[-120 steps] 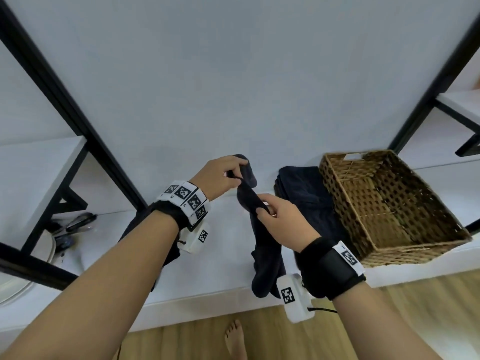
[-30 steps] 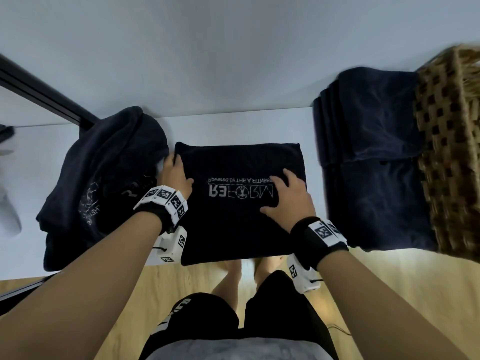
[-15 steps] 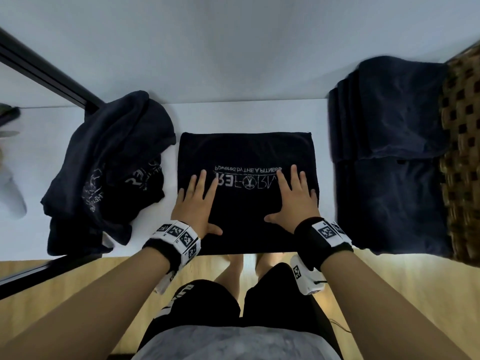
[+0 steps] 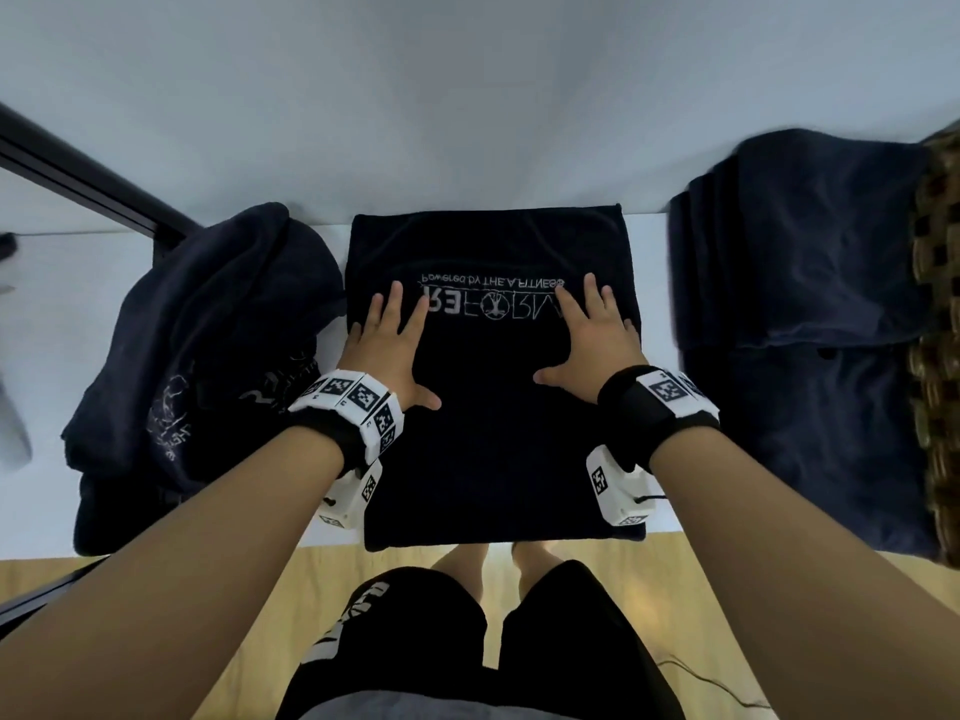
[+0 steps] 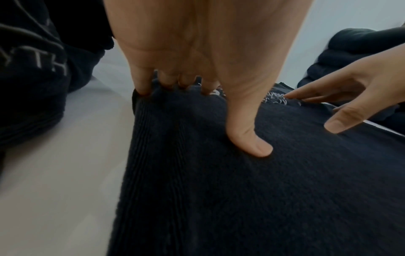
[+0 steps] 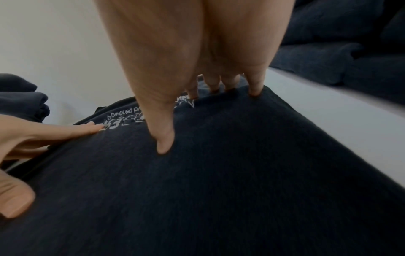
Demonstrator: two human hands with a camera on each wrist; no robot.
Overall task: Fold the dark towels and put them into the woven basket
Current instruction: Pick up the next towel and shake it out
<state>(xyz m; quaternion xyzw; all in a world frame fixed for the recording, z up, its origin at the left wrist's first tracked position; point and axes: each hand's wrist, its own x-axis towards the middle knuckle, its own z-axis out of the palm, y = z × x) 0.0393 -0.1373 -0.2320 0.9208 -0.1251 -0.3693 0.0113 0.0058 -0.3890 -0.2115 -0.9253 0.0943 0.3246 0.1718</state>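
A dark towel (image 4: 493, 387) lies flat on the white table (image 4: 52, 314), folded into a neat block. Its far edge is close to the wall and its near edge sits right at the table's front edge. White letters run across the middle of it, upside down from where the person stands.

Both hands lie flat on top of this towel — nothing is pinched or grabbed. The left hand (image 4: 387, 350) presses down on the left part of the towel, with its fingers straight and spread and its thumb pointing in toward the middle. In the left wrist view the fingertips (image 5: 142, 86) push into the cloth near the towel's left side, and the little finger is right at the edge. The right hand (image 4: 597, 340) does the same on the right part, fingers spread, thumb pointing in. Its fingertips (image 6: 255, 88) press near the towel's right side, and two of them touch the end of the white letters. The towel is under both palms, and the bare middle of it lies between the two thumbs.

On the left of the table sits a heap of dark towels (image 4: 202, 366) that are not folded, just beside the flat one. On the right lies a stack of folded towels (image 4: 810, 324), a little apart from it. Past that stack, at the picture's right edge, is the woven basket (image 4: 937, 356) — only a strip of it shows, so what is inside is hard to tell.
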